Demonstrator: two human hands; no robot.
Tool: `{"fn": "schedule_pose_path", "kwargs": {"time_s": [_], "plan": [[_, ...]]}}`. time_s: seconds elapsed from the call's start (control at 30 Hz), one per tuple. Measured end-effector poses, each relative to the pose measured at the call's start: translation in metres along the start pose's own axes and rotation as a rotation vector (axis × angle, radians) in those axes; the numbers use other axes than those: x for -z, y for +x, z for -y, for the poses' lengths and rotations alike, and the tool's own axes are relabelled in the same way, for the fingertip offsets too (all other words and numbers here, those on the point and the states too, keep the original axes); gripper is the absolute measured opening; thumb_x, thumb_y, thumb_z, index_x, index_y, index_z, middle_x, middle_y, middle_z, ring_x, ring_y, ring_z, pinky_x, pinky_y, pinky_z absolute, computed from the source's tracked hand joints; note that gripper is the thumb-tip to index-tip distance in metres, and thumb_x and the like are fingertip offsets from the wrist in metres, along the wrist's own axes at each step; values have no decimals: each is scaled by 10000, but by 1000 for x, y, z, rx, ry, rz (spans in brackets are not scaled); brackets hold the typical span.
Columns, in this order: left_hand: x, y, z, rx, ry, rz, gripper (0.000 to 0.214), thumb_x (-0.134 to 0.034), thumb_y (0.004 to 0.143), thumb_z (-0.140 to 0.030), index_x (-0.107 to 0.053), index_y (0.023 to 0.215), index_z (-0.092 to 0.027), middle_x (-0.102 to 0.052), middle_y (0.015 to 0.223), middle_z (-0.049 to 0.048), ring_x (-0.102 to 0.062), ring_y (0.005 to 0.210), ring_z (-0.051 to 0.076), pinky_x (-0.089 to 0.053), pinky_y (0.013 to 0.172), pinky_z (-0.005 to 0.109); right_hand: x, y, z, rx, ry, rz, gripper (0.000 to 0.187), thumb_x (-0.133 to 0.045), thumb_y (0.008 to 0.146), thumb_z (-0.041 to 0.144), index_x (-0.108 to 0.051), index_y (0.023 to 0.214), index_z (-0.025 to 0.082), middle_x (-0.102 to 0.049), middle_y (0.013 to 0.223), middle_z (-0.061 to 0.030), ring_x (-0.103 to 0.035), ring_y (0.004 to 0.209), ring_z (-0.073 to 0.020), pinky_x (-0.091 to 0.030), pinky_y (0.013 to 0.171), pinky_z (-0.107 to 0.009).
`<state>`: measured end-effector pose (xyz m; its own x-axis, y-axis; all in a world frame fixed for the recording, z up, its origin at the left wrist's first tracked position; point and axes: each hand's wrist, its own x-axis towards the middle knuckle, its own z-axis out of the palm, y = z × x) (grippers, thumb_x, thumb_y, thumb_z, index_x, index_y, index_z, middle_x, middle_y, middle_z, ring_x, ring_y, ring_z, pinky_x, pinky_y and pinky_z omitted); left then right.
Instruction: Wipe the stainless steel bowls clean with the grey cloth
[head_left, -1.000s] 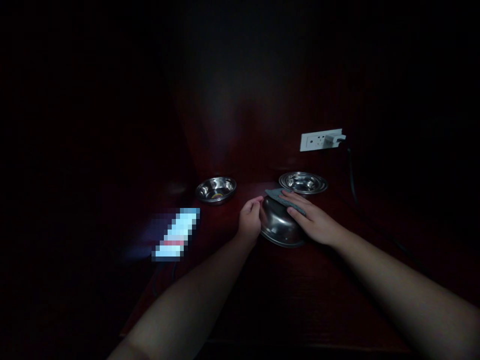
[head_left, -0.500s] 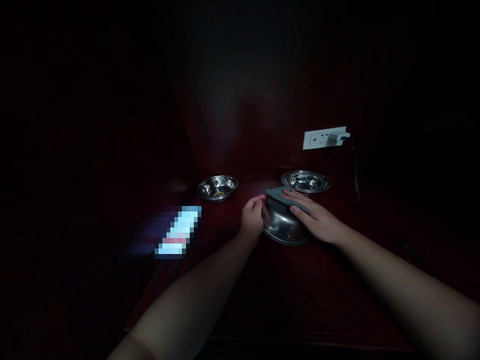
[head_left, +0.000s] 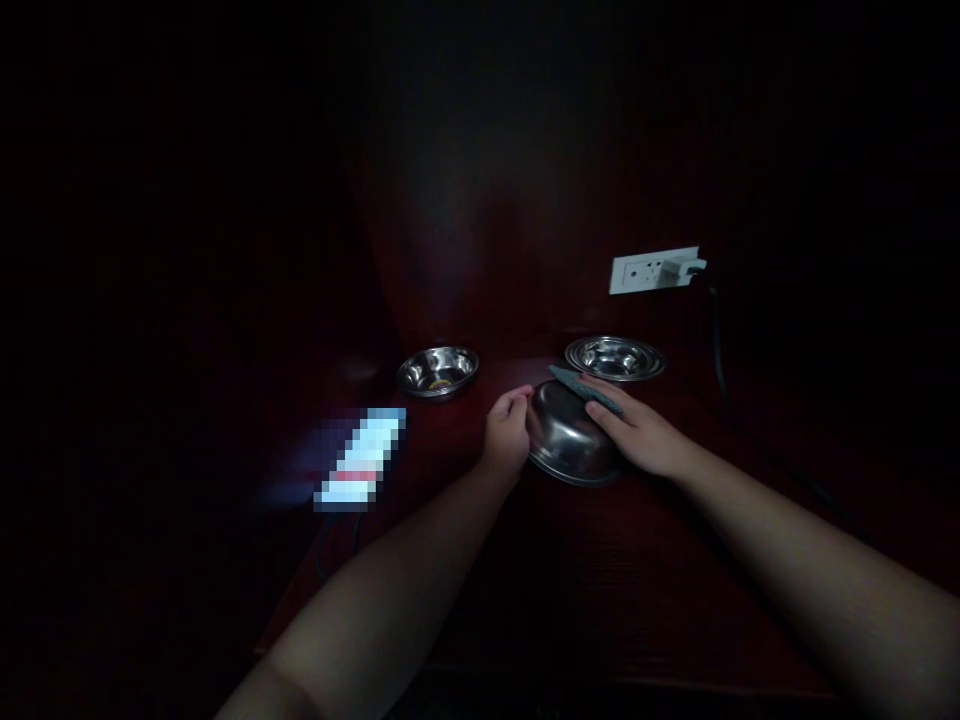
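A shiny steel bowl (head_left: pixel 566 435) is held bottom up and tilted above the dark red table. My left hand (head_left: pixel 508 430) grips its left side, thumb and fingers closed on the rim area. On the far right side of the bowl, my right hand (head_left: pixel 634 425) presses a grey-green cloth (head_left: pixel 589 387) against the outside. The fingers of that hand lie over the cloth, partly hiding it. Behind the held bowl, a second steel bowl (head_left: pixel 439 372) stands upright at the left, a yellow mark inside it. Several nested steel bowls (head_left: pixel 615 358) stand at the right.
A lit, pixelated phone-like screen (head_left: pixel 360 465) is at the left of the table (head_left: pixel 585 580), with a thin cable beneath it. On the back wall is a white socket plate (head_left: pixel 654 271) with a plug, its black cable (head_left: pixel 718 350) running down to the right.
The cloth has slid with my right hand toward the bowl's right side, baring more of its base. My left hand keeps its hold. The whole view has shifted slightly.
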<state>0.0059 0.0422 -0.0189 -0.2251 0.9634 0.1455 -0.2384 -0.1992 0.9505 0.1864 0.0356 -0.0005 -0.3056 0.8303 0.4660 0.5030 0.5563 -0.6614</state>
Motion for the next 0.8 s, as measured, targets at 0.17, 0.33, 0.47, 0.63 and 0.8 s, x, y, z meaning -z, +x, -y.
{"fn": "schedule_pose_path", "kwargs": {"time_s": [0.17, 0.33, 0.47, 0.63, 0.8], "plan": [[-1, -1, -1, 4, -7, -5, 226, -500, 825, -237, -651, 973, -155, -673, 1046, 89, -615, 956, 180, -442, 906, 335, -2, 1, -2, 11, 20, -24, 437, -422, 887, 472, -484, 1295, 331, -454, 1396, -1, -361, 1321, -255, -210, 1120, -524], [-2, -1, -3, 4, -2, -8, 224, -499, 825, -233, -649, 974, -159, -671, 1047, 88, -613, 955, 180, -438, 908, 336, 2, 0, 4, 47, 26, -3, 425, -388, 911, 435, -504, 1290, 280, -436, 1411, -25, -358, 1324, -229, -222, 1129, -479], [-2, 0, -2, -14, -34, 3, 222, -500, 822, -230, -646, 968, -152, -675, 1031, 95, -618, 942, 178, -436, 910, 338, 7, -3, 12, 136, -2, 69, 417, -389, 916, 413, -518, 1283, 265, -411, 1429, -26, -303, 1352, -236, -201, 1130, -494], [-3, 1, 0, 5, -60, 3, 229, -516, 798, -204, -640, 985, -155, -680, 1019, 87, -622, 933, 176, -440, 908, 337, 11, -6, 22, 226, -2, 137, 397, -382, 923, 383, -509, 1290, 298, -441, 1407, -4, -302, 1352, -236, -188, 1125, -516], [-4, 2, 1, 16, -109, 6, 211, -539, 773, -190, -646, 952, -157, -687, 1003, 76, -623, 938, 178, -443, 913, 344, 13, -7, 33, 302, 45, 173, 396, -376, 925, 373, -524, 1280, 283, -478, 1378, -12, -348, 1329, -230, -223, 1123, -488]]}}
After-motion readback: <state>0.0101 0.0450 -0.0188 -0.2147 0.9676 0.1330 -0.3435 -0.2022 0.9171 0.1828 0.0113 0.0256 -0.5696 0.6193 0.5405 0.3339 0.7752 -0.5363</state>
